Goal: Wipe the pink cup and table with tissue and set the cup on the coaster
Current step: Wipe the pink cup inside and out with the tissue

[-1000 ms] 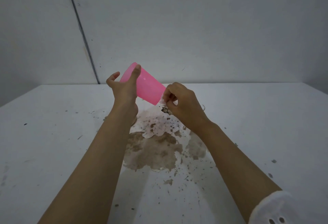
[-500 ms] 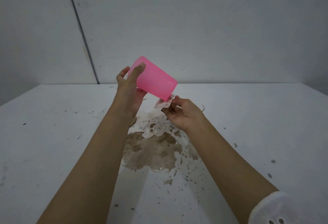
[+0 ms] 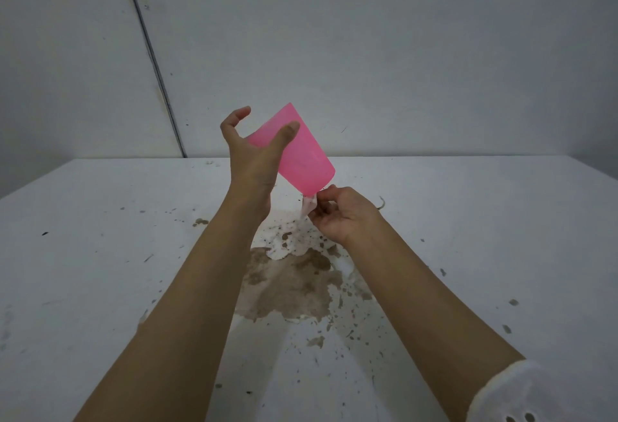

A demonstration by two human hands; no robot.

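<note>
**Pink cup tilted over spill, tissue at its lower edge**

Change since half a second ago: the pink cup (image 3: 297,154) has swung from lying nearly level to a steep tilt, its closed base up toward the frame's centre and its rim low and to the right. The right hand has moved a little rightward, under that rim.

Left hand (image 3: 255,160): raised mid-frame, thumb across the cup's front, palm behind; index finger curled free above. Clamped on the cup.

Right hand (image 3: 341,214): just below and right of the cup, fingers pinched together on a small crumpled tissue (image 3: 308,206) that touches the rim.

Table (image 3: 100,254): white, speckled. A brown spill (image 3: 294,283) spreads in the lower middle of the frame, between the forearms.

White sleeve (image 3: 548,391): lower right corner.
</note>
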